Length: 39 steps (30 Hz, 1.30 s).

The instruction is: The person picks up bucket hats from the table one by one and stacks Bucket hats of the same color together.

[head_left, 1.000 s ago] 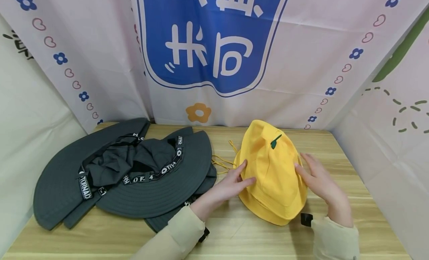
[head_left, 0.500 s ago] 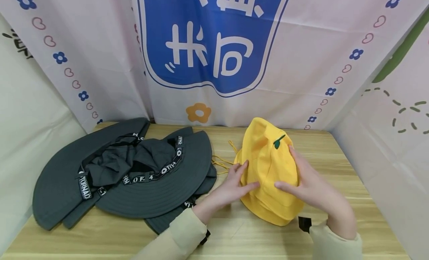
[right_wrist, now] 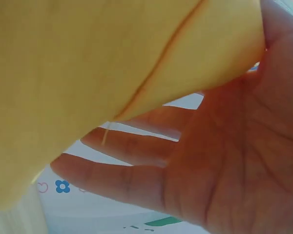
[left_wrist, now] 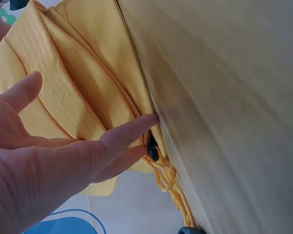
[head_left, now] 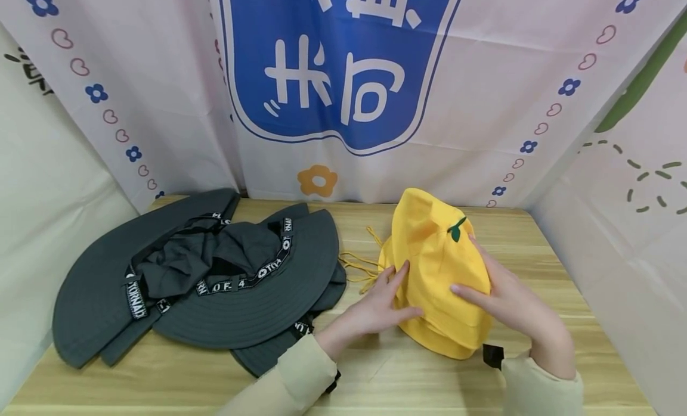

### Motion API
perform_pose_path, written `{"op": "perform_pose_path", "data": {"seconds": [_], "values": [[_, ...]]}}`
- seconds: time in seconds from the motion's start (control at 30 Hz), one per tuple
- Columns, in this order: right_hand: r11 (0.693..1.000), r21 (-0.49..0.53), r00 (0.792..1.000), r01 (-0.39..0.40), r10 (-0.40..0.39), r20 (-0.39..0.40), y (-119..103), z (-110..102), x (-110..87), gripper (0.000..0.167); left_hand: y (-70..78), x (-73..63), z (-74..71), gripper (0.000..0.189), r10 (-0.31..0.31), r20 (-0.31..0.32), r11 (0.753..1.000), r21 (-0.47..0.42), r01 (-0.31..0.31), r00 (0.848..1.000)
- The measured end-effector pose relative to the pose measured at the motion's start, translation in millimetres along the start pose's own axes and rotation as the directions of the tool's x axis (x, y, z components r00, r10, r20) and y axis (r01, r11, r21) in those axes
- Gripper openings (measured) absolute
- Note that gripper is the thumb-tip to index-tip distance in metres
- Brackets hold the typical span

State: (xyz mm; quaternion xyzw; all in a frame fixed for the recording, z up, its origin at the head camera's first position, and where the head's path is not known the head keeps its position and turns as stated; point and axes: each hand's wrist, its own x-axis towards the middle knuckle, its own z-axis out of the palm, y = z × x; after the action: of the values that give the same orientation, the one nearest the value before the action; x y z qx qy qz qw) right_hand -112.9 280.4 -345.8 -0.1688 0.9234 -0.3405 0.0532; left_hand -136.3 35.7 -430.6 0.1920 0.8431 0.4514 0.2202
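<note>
A yellow bucket hat [head_left: 432, 273] with a small green leaf [head_left: 457, 230] on its crown stands upright on the table, leaning a little. My right hand [head_left: 510, 297] holds the crown from the right, thumb across the front and fingers behind. In the right wrist view those fingers [right_wrist: 122, 180] reach along the far side of the yellow cloth. From the left, my left hand [head_left: 378, 306] touches the hat low down with extended fingers and a spread thumb. A yellow drawstring [left_wrist: 168, 178] with a dark toggle [left_wrist: 153, 147] hangs beside its fingertips.
Several dark grey wide-brimmed hats [head_left: 257, 309] lie overlapped on the left half of the wooden table [head_left: 386, 386]. White printed cloth [head_left: 456, 160] stands behind the table, with more cloth on both sides. A black strap end [head_left: 492, 356] shows by the right sleeve [head_left: 542, 386].
My right hand has moved in from the hat's edge onto the crown. The hat has tipped and shifted slightly right, its leaf moving right. The left hand has followed a little to the right.
</note>
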Motion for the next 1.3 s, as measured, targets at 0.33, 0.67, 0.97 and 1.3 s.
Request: {"op": "perform_pose_path", "data": {"seconds": [0.33,0.67,0.97,1.3], "values": [[0.998,-0.064,0.975,0.01,-0.024,-0.219,23.9,-14.2,-8.8,0.03,15.7,24.6,20.9,0.089,0.019,0.053,0.999,0.045,-0.021,0.998],[0.949,-0.164,0.932,-0.27,0.215,-0.293,44.0,-25.9,-18.4,0.039,32.7,43.5,42.5,0.089,-0.035,0.023,0.993,0.11,0.032,0.999],[0.913,-0.088,0.88,-0.399,0.355,-0.316,53.5,-27.6,-20.9,0.053,40.3,57.1,60.5,0.09,-0.044,-0.027,0.994,0.101,0.046,0.999],[0.882,0.007,0.81,-0.471,0.436,-0.393,60.1,-29.5,-23.4,0.063,55.1,69.9,67.2,0.088,-0.048,-0.026,0.991,0.125,0.051,0.999]]}}
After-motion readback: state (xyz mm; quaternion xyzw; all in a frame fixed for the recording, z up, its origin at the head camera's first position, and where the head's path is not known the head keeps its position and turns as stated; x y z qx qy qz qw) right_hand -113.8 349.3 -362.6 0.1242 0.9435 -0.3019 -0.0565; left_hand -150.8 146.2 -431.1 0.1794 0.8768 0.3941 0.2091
